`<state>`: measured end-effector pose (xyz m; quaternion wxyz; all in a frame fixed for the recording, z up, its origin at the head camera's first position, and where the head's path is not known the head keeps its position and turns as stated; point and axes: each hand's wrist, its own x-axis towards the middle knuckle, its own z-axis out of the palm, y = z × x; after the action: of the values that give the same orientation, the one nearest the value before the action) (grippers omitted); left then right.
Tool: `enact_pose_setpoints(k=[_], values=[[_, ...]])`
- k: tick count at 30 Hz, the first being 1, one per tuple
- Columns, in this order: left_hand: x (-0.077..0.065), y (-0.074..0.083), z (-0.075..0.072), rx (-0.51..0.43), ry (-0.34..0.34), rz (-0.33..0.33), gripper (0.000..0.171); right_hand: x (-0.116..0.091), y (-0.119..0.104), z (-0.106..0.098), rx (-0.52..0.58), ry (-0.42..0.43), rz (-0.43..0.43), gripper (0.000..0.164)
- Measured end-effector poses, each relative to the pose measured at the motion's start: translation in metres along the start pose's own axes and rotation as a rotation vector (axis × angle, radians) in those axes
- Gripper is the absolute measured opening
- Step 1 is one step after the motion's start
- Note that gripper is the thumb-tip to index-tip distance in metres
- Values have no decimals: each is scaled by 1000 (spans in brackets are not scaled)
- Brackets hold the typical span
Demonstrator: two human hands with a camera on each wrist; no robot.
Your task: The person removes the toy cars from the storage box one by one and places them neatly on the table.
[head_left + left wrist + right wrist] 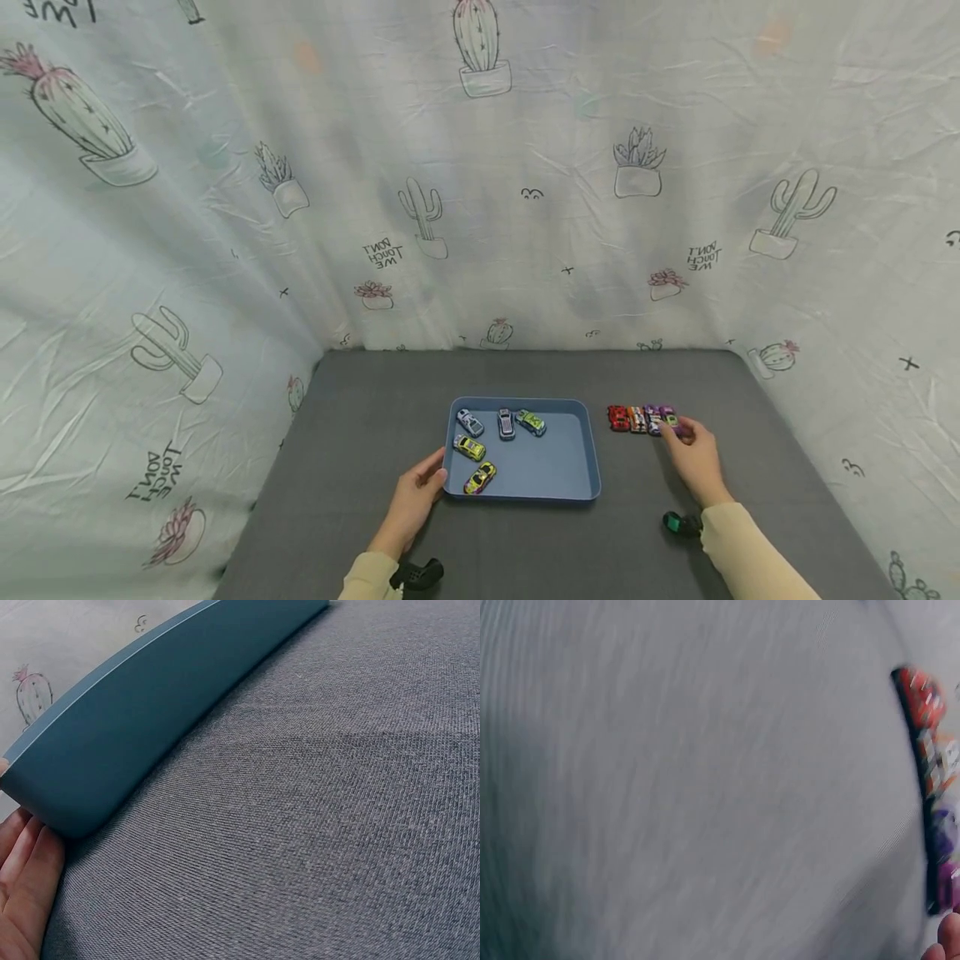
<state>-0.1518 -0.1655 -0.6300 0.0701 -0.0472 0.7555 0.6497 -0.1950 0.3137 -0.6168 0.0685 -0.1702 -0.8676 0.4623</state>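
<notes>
Curtain (pixel 540 275) reads, mirrored, "DON'T TOUCH"; left hand (pixel 415 496) grips blue tray (pixel 555 471), right hand (pixel 697 458) pinches purple car (pixel 669 413).

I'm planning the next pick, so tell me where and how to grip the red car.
Probably best to pinch the red car at its near and far ends, from above: the orange-and-white car stands close along one side, leaving little room there, while both ends look free.

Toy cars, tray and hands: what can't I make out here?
Head: purple toy car's near end, behind right hand.
Left wrist: blue tray's inside, behind its wall; left hand, cut off by left edge.
Right wrist: row of toy cars, blurred, partly cut off by right edge.
</notes>
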Motion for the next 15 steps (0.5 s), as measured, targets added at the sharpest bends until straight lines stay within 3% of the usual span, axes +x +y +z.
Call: enact_pose_setpoints(k=[8,15], values=[[-1,-1,0,-4,-19,16,45,-5,-33,4,-18,79,-95,69],[-9,18,0,12,-32,5,45,-9,-61,18,40,-32,-188,70]])
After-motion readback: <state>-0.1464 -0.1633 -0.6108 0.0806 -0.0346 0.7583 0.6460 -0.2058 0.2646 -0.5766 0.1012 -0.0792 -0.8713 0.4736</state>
